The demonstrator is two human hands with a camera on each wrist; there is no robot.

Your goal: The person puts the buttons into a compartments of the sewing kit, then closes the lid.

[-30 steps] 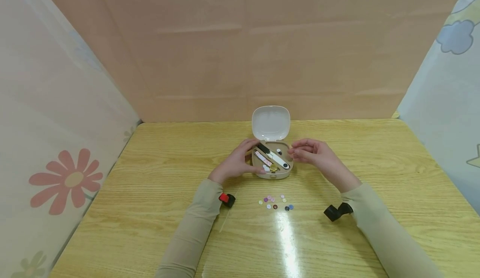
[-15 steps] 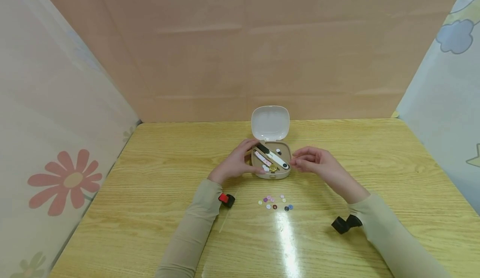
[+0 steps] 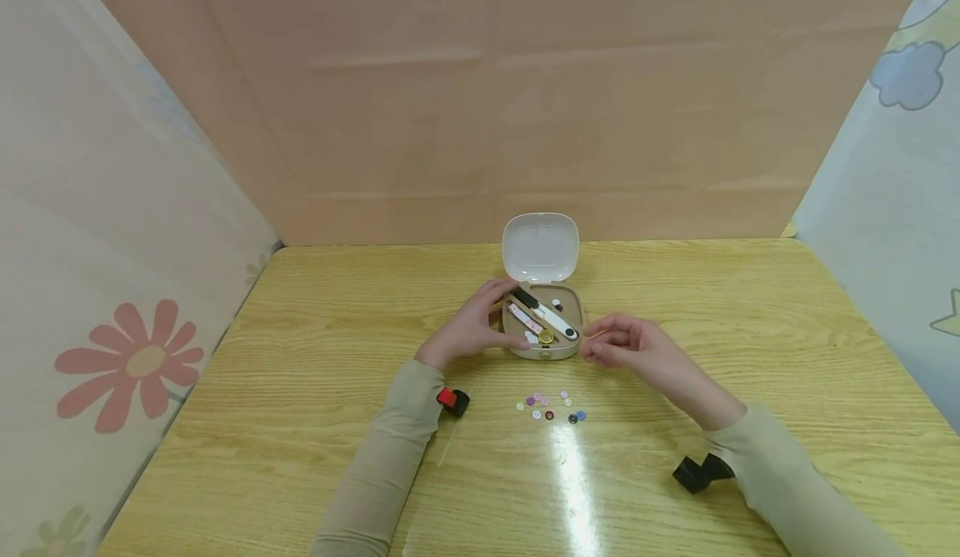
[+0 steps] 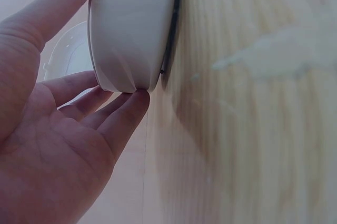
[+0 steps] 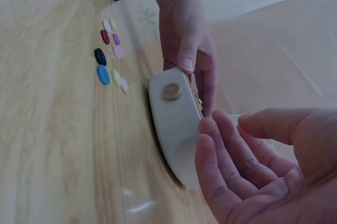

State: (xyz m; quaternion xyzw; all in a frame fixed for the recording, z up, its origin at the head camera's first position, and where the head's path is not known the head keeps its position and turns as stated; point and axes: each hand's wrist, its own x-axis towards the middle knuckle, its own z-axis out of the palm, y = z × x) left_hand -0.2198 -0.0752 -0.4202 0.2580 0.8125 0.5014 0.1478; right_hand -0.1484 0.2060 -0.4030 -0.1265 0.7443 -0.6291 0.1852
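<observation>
My left hand (image 3: pixel 471 325) grips the left side of a small beige sewing box (image 3: pixel 545 354), thumb at the front and fingertips round the back. Its white lid (image 3: pixel 541 247) stands up. Inside lie a white tool with a black end (image 3: pixel 557 322), a pink-patterned strip (image 3: pixel 524 317), a gold round piece (image 3: pixel 546 337) and a white and a black button (image 3: pixel 557 303). At the box's right side is my right hand (image 3: pixel 626 344), fingers loosely bent. In the right wrist view its fingertips (image 5: pixel 207 124) overlap the box edge, thumb apart, nothing visible between them.
Several loose buttons (image 3: pixel 550 415) in mixed colours lie on the wooden table (image 3: pixel 360 307) in front of the box. A thin pale strip (image 3: pixel 448 440) lies by the left sleeve. Behind the table rises a tan backdrop (image 3: pixel 405 140), with patterned sheets at both sides.
My right hand has drawn slightly down and toward the front along the box's right side, its wrist moving right. The left hand keeps its grip on the sewing box, which stays put.
</observation>
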